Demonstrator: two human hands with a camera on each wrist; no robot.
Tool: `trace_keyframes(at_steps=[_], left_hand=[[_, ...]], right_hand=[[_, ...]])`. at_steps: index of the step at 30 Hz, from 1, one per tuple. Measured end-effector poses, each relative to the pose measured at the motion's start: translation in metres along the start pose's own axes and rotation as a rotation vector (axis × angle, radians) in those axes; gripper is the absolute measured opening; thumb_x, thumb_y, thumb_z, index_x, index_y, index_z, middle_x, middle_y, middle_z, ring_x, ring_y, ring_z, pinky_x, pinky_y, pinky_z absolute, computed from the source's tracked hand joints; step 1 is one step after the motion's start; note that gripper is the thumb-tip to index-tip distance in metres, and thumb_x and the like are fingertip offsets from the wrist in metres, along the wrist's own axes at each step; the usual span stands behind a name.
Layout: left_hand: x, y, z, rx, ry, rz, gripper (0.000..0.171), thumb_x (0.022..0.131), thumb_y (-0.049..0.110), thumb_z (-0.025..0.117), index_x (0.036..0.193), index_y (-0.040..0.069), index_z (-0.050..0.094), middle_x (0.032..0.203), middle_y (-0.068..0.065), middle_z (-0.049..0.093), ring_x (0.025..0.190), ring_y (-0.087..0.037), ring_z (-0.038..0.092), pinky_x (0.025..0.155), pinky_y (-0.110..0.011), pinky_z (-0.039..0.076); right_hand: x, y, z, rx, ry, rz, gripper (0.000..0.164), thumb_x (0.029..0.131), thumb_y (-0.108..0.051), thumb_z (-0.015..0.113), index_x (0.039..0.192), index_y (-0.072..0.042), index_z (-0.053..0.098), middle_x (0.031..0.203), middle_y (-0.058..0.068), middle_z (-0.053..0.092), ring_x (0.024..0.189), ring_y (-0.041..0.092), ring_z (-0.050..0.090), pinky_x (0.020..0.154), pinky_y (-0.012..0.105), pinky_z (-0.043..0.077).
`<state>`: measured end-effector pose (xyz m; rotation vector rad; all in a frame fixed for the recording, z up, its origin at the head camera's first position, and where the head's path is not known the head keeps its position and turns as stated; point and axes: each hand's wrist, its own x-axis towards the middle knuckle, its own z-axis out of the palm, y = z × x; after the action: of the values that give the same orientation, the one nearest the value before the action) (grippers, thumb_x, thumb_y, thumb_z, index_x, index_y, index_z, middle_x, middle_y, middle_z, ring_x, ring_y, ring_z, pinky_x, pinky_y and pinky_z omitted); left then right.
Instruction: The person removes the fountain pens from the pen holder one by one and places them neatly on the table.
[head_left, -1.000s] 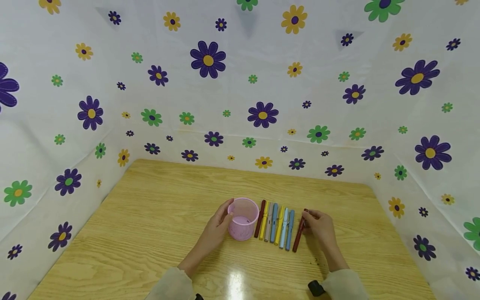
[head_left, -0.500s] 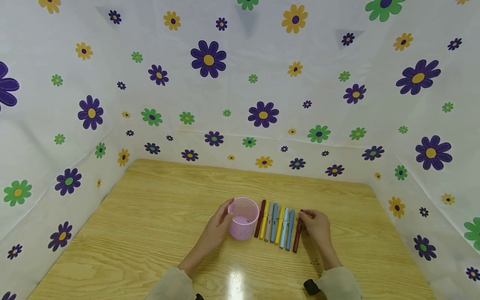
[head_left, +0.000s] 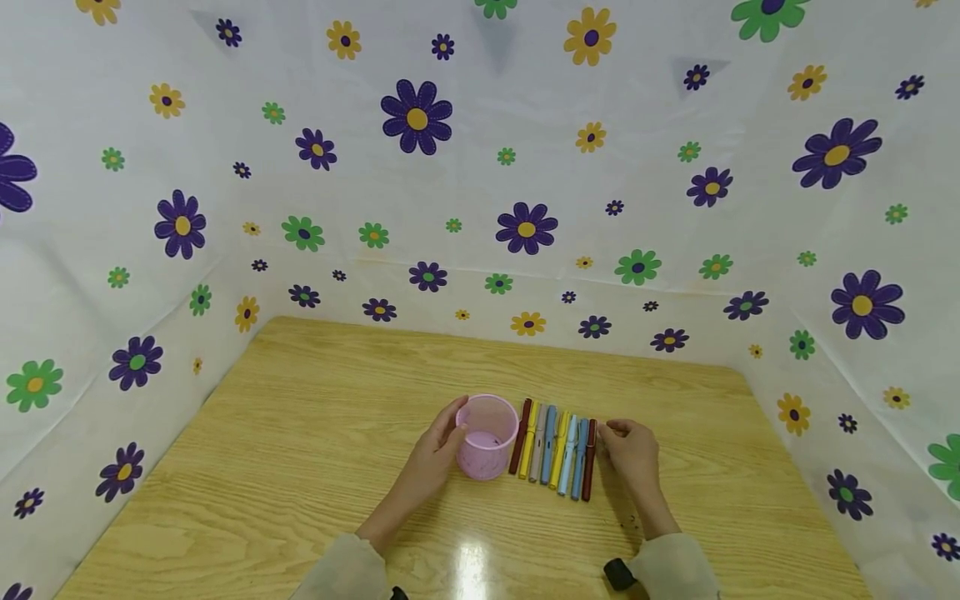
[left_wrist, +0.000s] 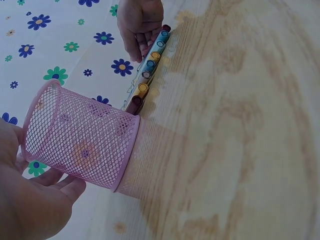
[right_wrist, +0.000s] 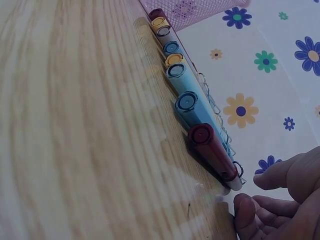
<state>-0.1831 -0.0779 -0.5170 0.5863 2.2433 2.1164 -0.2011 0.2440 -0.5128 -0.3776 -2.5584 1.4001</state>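
Note:
My left hand point(head_left: 433, 454) grips the side of a pink mesh pen holder point(head_left: 486, 463), thumb at the rim. It stands upright on the table. In the left wrist view the fingers curl round the mesh wall point(left_wrist: 82, 140). To its right lies a row of several capped pens: a dark red pen point(head_left: 521, 437), then yellow, grey and blue ones. Another dark red pen point(head_left: 589, 467) closes the row at the right end. Just beside its cap is my right hand point(head_left: 632, 450); in the right wrist view thumb and fingers are parted, holding nothing.
The wooden table point(head_left: 315, 433) reaches back to white flower-print cloth point(head_left: 465, 183) on three sides. Small dark crumbs point(head_left: 630, 522) lie near the right wrist. A black strap piece point(head_left: 619, 574) sits at the right cuff.
The right hand has moved the right-end dark red pen left, up against the blue pen, and let go of it. The left hand and pen holder stay put.

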Motion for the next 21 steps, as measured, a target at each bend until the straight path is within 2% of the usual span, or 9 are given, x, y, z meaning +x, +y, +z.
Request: trace_keyframes(at_steps=[6,13,16,18,21], left_hand=[[0.0,0.0,-0.001,0.001,0.003,0.001,0.049,0.112,0.01,0.044,0.158,-0.005,0.033,0.159,-0.028,0.037,0.148,-0.041,0.035,0.122,-0.052,0.028],[-0.003,0.0,-0.003,0.029,0.026,0.003,0.049,0.111,0.012,0.047,0.157,-0.003,0.036,0.158,-0.027,0.04,0.147,-0.041,0.038,0.121,-0.051,0.031],[-0.005,0.001,-0.004,0.066,0.041,-0.012,0.049,0.111,0.016,0.048,0.157,0.001,0.038,0.157,-0.024,0.043,0.145,-0.039,0.042,0.119,-0.052,0.034],[-0.006,0.002,-0.005,0.092,0.043,-0.027,0.049,0.112,0.02,0.048,0.158,0.005,0.039,0.157,-0.021,0.045,0.143,-0.038,0.044,0.118,-0.054,0.037],[-0.007,0.004,-0.007,0.132,0.046,-0.031,0.05,0.112,0.024,0.048,0.159,0.01,0.04,0.157,-0.018,0.046,0.142,-0.037,0.047,0.116,-0.055,0.041]], right_hand=[[-0.002,-0.002,-0.001,-0.042,0.008,-0.021,0.029,0.099,-0.011,0.065,0.113,0.014,0.07,0.089,0.02,0.073,0.069,0.014,0.063,0.055,0.018,0.048],[-0.008,-0.005,-0.002,0.005,-0.018,-0.044,0.035,0.104,-0.014,0.06,0.13,0.009,0.065,0.107,0.023,0.07,0.079,0.018,0.064,0.06,0.018,0.052],[-0.01,-0.006,-0.004,-0.007,-0.019,-0.084,0.036,0.105,-0.015,0.059,0.132,0.007,0.064,0.114,0.023,0.07,0.09,0.023,0.065,0.068,0.018,0.052],[-0.011,-0.007,-0.005,-0.023,-0.021,-0.112,0.037,0.105,-0.016,0.059,0.134,0.006,0.063,0.117,0.023,0.07,0.098,0.028,0.065,0.073,0.02,0.052],[-0.011,-0.01,-0.007,-0.039,-0.025,-0.16,0.037,0.106,-0.016,0.059,0.135,0.006,0.062,0.119,0.023,0.069,0.105,0.033,0.065,0.081,0.03,0.056]])
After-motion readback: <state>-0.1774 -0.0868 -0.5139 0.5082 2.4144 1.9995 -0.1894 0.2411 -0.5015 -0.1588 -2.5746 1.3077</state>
